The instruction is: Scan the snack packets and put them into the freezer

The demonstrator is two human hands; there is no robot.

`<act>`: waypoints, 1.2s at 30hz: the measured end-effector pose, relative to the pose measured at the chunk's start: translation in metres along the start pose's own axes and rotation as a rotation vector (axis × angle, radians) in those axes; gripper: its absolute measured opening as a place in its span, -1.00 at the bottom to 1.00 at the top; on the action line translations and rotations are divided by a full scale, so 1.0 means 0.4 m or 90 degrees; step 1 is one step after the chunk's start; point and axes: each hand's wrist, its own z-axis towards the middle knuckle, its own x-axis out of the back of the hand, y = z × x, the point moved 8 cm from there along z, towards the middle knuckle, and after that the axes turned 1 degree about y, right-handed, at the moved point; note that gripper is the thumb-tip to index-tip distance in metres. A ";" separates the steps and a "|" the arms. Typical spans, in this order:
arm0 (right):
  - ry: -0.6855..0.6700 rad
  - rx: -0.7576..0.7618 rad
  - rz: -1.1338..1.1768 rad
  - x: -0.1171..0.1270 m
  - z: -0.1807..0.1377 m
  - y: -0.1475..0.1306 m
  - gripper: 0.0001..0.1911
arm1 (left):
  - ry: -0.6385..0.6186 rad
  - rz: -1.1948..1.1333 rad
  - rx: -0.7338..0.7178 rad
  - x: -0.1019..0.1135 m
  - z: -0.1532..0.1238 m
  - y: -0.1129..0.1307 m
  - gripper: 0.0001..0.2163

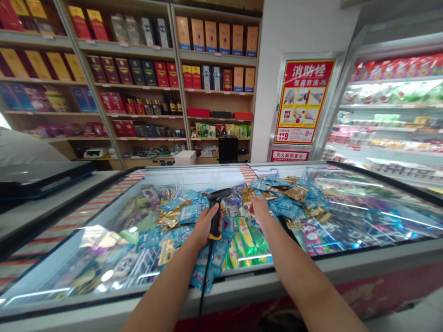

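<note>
My left hand (206,222) is wrapped round the handle of a black barcode scanner (215,216) with a yellow-orange base. Its head points right, and a black cord (205,281) hangs from it toward me. My right hand (259,207) is closed, pinching a small gold packet (247,196) in front of the scanner's head. Blue packets (192,213) and gold packets (169,217) lie in a loose heap on the glass under my left hand. Beyond my right hand is another heap of blue packets (285,206) mixed with gold packets (296,192).
The chest freezer (242,286) stands before me; its glass lid (374,203) shows packaged goods below. Green-and-yellow packs (245,233) show between my arms. A black device (41,177) stands on the left counter. Behind are shelves (131,90) of boxes, a red poster (304,101) and a lit cooler (394,106).
</note>
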 end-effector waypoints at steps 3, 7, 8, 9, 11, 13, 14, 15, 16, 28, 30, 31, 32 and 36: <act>-0.052 0.105 -0.258 -0.020 -0.026 -0.054 -0.74 | -0.002 0.001 -0.003 0.000 -0.001 0.001 -0.54; -0.098 0.287 -0.527 -0.062 -0.075 -0.112 -0.68 | -0.008 0.004 -0.006 -0.001 -0.001 0.002 -0.54; -0.097 0.289 -0.572 -0.065 -0.081 -0.111 -0.65 | -0.009 0.004 -0.006 -0.001 -0.001 0.001 -0.54; -0.093 0.278 -0.609 -0.065 -0.083 -0.107 -0.61 | -0.008 0.004 -0.007 -0.001 -0.001 0.001 -0.54; -0.095 0.248 -0.662 -0.064 -0.083 -0.096 -0.53 | -0.004 0.005 -0.006 0.001 0.000 0.001 -0.54; -0.118 0.247 -0.707 -0.071 -0.083 -0.094 -0.58 | 0.000 0.003 -0.004 0.002 -0.001 0.001 -0.54; -0.134 0.260 -0.729 -0.078 -0.084 -0.096 -0.62 | 0.001 0.001 -0.002 0.002 -0.002 0.001 -0.55; -0.150 0.276 -0.750 -0.086 -0.086 -0.100 -0.66 | 0.000 -0.001 0.001 0.001 -0.002 0.000 -0.55; -0.161 0.293 -0.767 -0.094 -0.088 -0.106 -0.68 | 0.000 -0.002 0.003 0.000 -0.003 0.000 -0.54; -0.102 0.269 -0.749 -0.081 -0.109 -0.125 -0.52 | -0.007 0.000 0.001 0.002 -0.001 -0.002 -0.54; -0.128 0.260 -0.755 -0.088 -0.105 -0.120 -0.56 | -0.006 0.000 0.005 0.002 -0.001 -0.003 -0.54; -0.144 0.260 -0.758 -0.094 -0.103 -0.118 -0.61 | -0.005 0.000 0.006 0.002 -0.001 -0.003 -0.54; -0.157 0.263 -0.761 -0.099 -0.102 -0.117 -0.66 | -0.003 0.000 0.006 0.002 -0.002 -0.002 -0.54; -0.173 0.262 -0.780 -0.101 -0.096 -0.117 -0.68 | 0.003 0.003 0.005 0.003 -0.003 0.000 -0.53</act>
